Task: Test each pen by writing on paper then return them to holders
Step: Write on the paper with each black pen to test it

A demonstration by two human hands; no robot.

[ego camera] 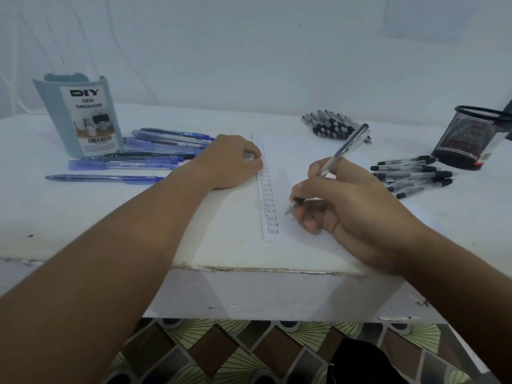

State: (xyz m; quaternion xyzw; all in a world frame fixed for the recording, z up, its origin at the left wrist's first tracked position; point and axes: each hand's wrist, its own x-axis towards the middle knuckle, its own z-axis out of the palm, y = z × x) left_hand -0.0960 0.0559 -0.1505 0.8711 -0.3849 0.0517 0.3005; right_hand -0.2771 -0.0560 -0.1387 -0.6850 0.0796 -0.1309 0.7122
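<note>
Right hand [346, 206] grips pen [343, 151], tip seemingly touching paper [310, 167].

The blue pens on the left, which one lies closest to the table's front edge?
The lone blue pen, lying apart in front of the other blue pens beside the grey organizer.
</note>
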